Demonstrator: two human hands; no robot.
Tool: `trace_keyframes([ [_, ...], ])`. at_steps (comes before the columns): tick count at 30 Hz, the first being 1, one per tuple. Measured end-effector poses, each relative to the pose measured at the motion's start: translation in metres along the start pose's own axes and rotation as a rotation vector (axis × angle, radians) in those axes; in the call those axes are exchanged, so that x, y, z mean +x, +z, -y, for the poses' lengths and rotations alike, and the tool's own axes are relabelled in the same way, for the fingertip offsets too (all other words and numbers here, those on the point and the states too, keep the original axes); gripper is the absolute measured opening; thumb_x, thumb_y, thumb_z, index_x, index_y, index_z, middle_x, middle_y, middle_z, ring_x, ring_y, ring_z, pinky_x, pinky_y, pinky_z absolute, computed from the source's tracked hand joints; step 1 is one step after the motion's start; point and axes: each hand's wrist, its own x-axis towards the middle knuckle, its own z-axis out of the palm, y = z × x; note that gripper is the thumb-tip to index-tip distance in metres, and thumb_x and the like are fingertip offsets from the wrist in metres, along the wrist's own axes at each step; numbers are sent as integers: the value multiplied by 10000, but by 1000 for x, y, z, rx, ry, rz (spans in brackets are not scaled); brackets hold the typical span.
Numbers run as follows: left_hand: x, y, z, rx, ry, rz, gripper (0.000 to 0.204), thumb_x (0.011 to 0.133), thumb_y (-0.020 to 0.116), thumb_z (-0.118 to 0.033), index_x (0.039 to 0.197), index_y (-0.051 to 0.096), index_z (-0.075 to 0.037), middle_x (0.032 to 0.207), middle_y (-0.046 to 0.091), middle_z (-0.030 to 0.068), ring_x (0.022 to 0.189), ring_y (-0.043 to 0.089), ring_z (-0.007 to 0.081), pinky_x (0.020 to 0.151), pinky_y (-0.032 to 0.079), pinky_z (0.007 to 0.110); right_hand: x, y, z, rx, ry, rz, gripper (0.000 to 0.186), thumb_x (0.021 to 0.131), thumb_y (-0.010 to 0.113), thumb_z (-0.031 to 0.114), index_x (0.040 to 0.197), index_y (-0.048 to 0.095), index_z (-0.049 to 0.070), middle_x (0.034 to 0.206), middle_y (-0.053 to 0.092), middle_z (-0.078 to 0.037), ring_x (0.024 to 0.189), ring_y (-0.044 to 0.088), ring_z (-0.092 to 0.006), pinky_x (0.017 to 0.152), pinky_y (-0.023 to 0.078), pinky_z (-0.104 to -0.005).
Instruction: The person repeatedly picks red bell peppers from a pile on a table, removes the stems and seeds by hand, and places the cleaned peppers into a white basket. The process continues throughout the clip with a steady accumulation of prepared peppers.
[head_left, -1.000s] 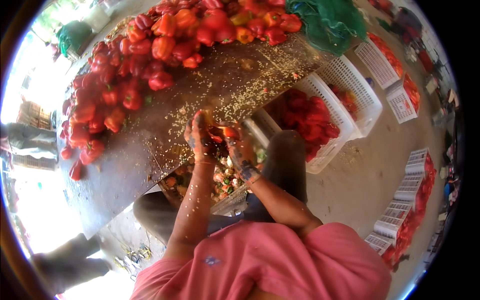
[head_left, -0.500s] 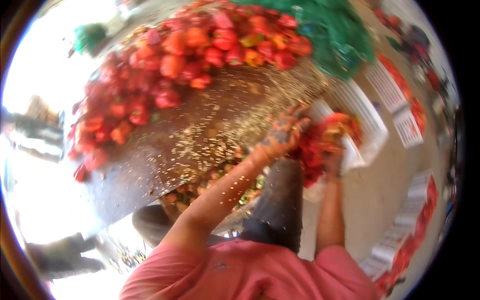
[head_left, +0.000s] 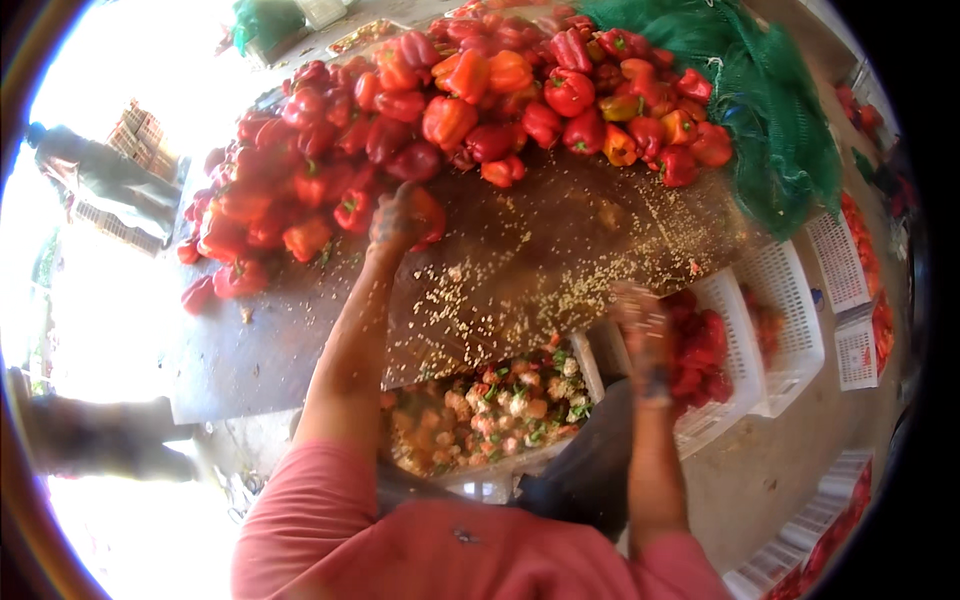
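Note:
My left hand [head_left: 396, 222] reaches out over the table to the near edge of a heap of red and orange bell peppers [head_left: 450, 121]. Its fingers are closed on a red bell pepper [head_left: 430, 218], part of which shows at the hand's right side. Smeared by motion, my right hand [head_left: 642, 325] is above the table's right edge, beside a white crate [head_left: 738, 345] of red pepper pieces [head_left: 703, 350]. Its fingers are too blurred to read. Pale seeds [head_left: 465, 300] are scattered over the brown tabletop [head_left: 480, 220].
Below the table's near edge a bin holds pepper cores and green stems [head_left: 510, 405]. Green netting [head_left: 770, 120] lies at the far right. Another white crate [head_left: 785, 320] and several filled ones line the right side. A person [head_left: 100, 175] stands at the far left.
Both hands were together at the crate with red pepper pieces. My left hand has moved left to the heap and closed on a pepper; the right hand has come away from the pieces.

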Motion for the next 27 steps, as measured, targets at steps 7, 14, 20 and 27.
trace_keyframes([
  [7,-134,16,60,-596,678,-85,572,785,611,-206,1326,448,-119,1216,531,162,1105,538,327,909,463,380,-4,228,-69,-183,245,333,514,940,519,342,1398,383,153,1155,611,-192,998,616,-325,866,471,-386],
  [14,-212,30,21,-583,142,-456,410,828,618,-310,1159,598,-71,1016,608,139,973,584,312,849,469,392,-70,273,-104,-197,158,220,404,942,522,260,1288,439,68,1220,560,-116,1100,535,-217,933,433,-322],
  [20,-158,58,4,-47,338,-390,154,832,573,-233,829,626,-88,864,603,119,826,578,310,721,453,432,-73,236,-103,-400,315,237,380,919,491,52,1288,432,-11,1227,538,-113,1106,509,-172,966,415,-322],
  [27,-84,56,-14,-142,0,-209,329,896,492,-309,773,656,-52,794,650,198,756,613,384,728,467,491,-77,234,-102,158,375,142,517,950,487,109,1425,287,63,1321,487,-167,1136,542,-260,906,477,-360],
])
